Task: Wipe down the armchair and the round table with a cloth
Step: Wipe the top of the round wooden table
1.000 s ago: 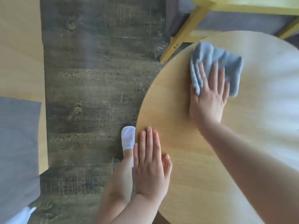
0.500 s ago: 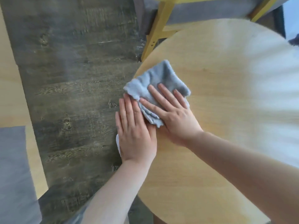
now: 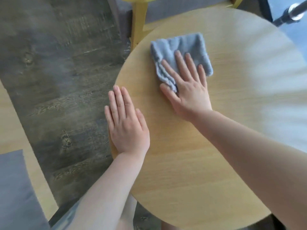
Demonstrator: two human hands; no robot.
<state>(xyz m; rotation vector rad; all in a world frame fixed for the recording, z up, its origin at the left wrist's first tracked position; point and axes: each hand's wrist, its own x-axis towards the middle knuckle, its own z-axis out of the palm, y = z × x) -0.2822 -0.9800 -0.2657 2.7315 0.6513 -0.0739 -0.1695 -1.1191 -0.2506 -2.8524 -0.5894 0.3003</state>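
Dark wood-grain floor [image 3: 63,67] below, round pale-wood counter [image 3: 191,163] filling the right of the view, strong glare washing out its far right side. Yellow-framed armchair [image 3: 138,22] just beyond the counter's far edge; grey cushion [image 3: 15,188] at lower left; metal pole [image 3: 292,12] at top right.

Blue cloth [image 3: 186,47], folded, lying flat on the far left part of the counter. Right hand [image 3: 187,87] pressing it down — fingers straight and spread, nothing pinched, thumb on bare wood beside the folded edge. Left hand [image 3: 126,120] flat too, fingers together and straight, resting on the counter's left rim, holding nothing, well apart from the cloth.

Possible trouble: with only a flat palm on it, cloth likely to bunch or slip out on a fast stroke; near the rim, could slide off onto the floor. Weight leaned on the left rim might tip or shift a light counter. Glare hiding the right side, so missed patches there hard to judge.

Against half a second ago: cloth and right hand now farther from the left edge, toward the armchair — then at the rim, touching the left hand. Left hand now lower along the rim, clear of the cloth.
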